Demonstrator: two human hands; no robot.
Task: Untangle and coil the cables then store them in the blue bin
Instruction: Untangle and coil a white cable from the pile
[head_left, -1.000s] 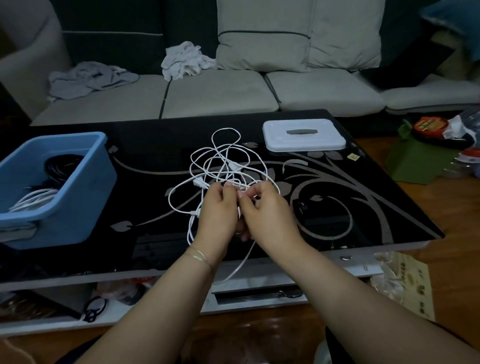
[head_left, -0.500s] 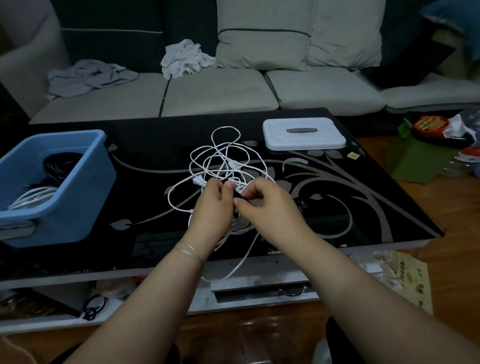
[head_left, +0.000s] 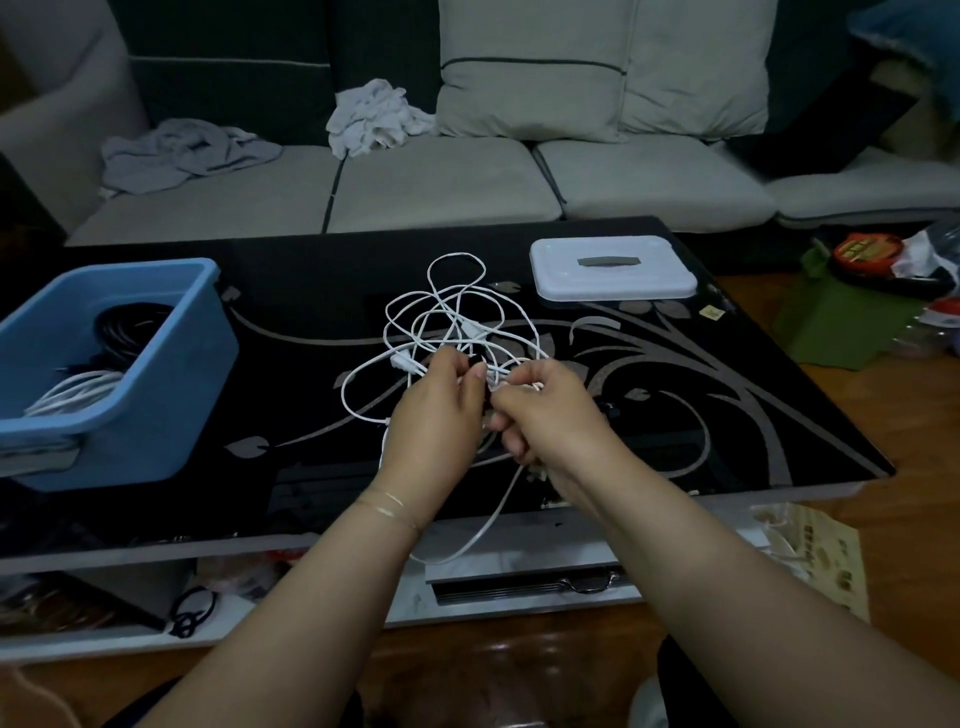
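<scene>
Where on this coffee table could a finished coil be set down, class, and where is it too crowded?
Bare glass lies between the blue bin and the white cable tangle, and along the right side below the white lid. The middle is crowded: the left hand and right hand pinch the tangle there.

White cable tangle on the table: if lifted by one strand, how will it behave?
Probably floppy: the white cable lies in loose, sagging loops, and one strand droops over the table edge. Likely light, since the left hand and right hand hold it by pinching. Crossed loops suggest it would drag up as one clump.
</scene>
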